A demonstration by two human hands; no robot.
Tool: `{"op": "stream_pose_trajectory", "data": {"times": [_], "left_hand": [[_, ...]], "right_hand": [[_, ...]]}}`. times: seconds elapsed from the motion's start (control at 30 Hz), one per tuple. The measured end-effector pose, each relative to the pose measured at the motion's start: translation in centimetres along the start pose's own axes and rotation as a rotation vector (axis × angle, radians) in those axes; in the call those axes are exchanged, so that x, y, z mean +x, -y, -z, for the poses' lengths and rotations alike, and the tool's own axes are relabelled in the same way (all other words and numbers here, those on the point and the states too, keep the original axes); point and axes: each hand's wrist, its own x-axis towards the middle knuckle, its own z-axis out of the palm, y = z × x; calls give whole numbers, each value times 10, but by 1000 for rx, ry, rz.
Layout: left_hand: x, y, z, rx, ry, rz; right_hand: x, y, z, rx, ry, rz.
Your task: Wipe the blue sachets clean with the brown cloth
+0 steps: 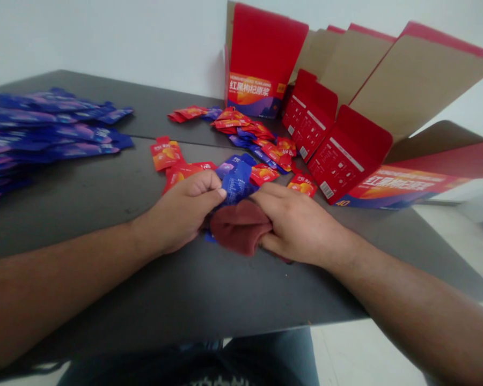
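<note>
Between my two hands is a blue sachet [238, 185] with small printed text. My left hand [185, 209] pinches its left edge between thumb and curled fingers. A folded brown cloth [239, 225] is gripped in my right hand [298, 222], pressed against the lower part of the sachet. The right fingertips are hidden behind the cloth. Just beyond my left hand lie red sachets [167, 154], and a heap of mixed red and blue sachets [261, 139] lies past my right hand.
A pile of blue sachets [52, 126] spreads over the left of the dark table [153, 300]. Opened red cartons stand at the back right, among them an upright one [261, 59] and a printed one [402, 185] near the right edge. A white wall [137, 43] rises behind.
</note>
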Motion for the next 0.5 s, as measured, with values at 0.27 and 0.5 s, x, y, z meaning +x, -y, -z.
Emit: {"op": "stream_pose_trajectory", "data": {"times": [0.27, 0.5], "left_hand": [[2, 6, 4, 0, 31, 6], [4, 8, 5, 40, 31, -24]], "right_hand": [[2, -10, -3, 32, -83, -61], [4, -13, -1, 2, -153, -127]]}}
